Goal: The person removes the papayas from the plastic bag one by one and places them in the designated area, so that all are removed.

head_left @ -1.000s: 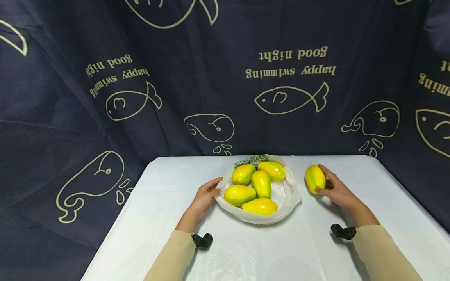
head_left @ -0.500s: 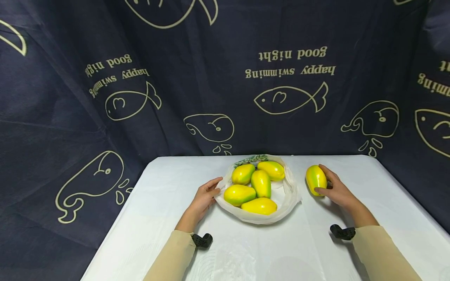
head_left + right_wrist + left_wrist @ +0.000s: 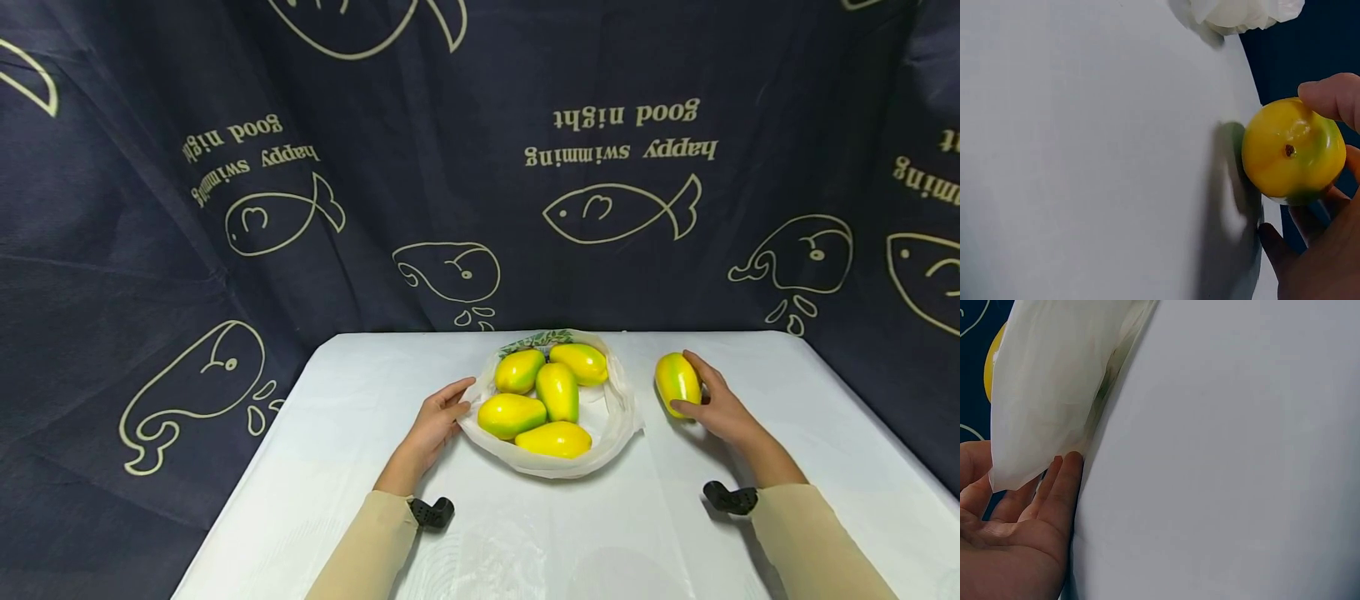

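Observation:
On the white table sits a whitish plastic bag (image 3: 617, 433), its mouth spread wide, with several yellow-green mangoes (image 3: 557, 392) inside. My left hand (image 3: 431, 429) touches the bag's left side. In the left wrist view, the bag's wall (image 3: 1054, 387) hangs between thumb and fingers, and the fingers (image 3: 1063, 494) look fairly straight. To the right of the bag, my right hand (image 3: 720, 404) grips a single mango (image 3: 677, 383) between thumb and fingers. The right wrist view shows this mango (image 3: 1288, 150) end-on, with a dark stem spot; whether it touches the table I cannot tell.
A white cloth covers the table (image 3: 570, 542). Behind it hangs a dark curtain (image 3: 480, 167) with whale and fish drawings. Each wrist carries a small black device (image 3: 432, 513). In the right wrist view, part of the bag (image 3: 1247, 12) shows at the top.
The mango in my right hand has shifted slightly to the right. My left hand, the bag and the mangoes in it have stayed where they were.

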`<action>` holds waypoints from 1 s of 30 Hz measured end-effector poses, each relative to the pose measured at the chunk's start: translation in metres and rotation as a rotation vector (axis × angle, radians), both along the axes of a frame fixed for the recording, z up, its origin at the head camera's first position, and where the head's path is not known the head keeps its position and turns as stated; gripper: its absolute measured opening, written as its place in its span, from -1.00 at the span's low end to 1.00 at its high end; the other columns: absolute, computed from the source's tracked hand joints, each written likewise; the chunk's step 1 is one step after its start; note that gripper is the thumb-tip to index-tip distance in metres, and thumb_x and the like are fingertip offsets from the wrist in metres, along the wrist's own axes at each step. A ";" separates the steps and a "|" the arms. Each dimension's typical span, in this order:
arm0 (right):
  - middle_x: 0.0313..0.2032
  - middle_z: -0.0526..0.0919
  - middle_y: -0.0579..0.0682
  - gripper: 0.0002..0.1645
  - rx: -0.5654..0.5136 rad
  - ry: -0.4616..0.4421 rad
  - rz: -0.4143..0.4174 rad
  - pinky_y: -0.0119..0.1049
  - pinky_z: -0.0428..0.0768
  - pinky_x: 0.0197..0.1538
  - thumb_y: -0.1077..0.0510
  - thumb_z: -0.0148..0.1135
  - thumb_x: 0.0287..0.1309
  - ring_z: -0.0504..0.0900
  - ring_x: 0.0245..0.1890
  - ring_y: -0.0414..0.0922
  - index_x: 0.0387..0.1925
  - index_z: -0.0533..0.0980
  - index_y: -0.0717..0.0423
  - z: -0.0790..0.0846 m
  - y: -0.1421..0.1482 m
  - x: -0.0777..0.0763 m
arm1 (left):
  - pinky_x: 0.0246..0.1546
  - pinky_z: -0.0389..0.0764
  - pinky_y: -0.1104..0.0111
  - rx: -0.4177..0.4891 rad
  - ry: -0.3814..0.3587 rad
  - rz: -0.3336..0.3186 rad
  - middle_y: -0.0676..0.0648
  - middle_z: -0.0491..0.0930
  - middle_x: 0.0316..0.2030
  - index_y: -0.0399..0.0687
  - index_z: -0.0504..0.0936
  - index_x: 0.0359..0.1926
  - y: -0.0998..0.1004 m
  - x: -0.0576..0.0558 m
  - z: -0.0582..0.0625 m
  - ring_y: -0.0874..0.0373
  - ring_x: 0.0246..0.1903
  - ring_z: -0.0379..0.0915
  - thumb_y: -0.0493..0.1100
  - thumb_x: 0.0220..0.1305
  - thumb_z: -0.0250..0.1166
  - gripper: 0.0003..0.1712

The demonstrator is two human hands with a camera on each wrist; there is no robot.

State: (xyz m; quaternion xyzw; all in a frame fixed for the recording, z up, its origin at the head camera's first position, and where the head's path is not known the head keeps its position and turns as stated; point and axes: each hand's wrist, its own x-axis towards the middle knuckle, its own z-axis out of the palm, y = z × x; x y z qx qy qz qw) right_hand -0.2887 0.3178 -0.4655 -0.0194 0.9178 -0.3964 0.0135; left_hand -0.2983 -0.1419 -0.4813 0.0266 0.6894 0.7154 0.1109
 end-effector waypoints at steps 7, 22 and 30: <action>0.55 -0.24 0.38 0.16 0.013 0.115 -0.017 0.57 -0.04 0.35 0.10 0.30 0.19 -0.22 0.50 0.46 0.60 -0.20 0.06 0.006 -0.002 0.002 | 0.12 0.61 0.38 0.002 0.000 -0.001 -0.12 0.24 0.50 0.00 0.42 0.41 0.000 0.000 -0.001 -0.05 0.42 0.27 -0.31 0.46 0.09 -0.46; 0.57 -0.13 0.29 0.03 0.009 0.271 0.006 0.56 0.00 0.29 0.13 0.30 0.18 -0.13 0.46 0.48 0.58 0.00 -0.01 0.025 -0.016 0.014 | 0.24 0.56 0.28 0.001 -0.009 0.001 -0.10 0.22 0.51 0.02 0.43 0.40 0.000 0.001 0.001 -0.03 0.47 0.20 -0.30 0.46 0.10 -0.47; 0.54 -0.03 0.31 -0.01 -0.030 0.340 0.058 0.56 0.00 0.30 0.21 0.33 0.17 -0.06 0.45 0.47 0.55 0.08 -0.01 0.035 -0.028 0.022 | 0.23 0.56 0.26 0.001 -0.001 0.003 -0.11 0.23 0.50 0.01 0.43 0.40 0.001 0.002 0.001 -0.05 0.46 0.21 -0.31 0.45 0.09 -0.47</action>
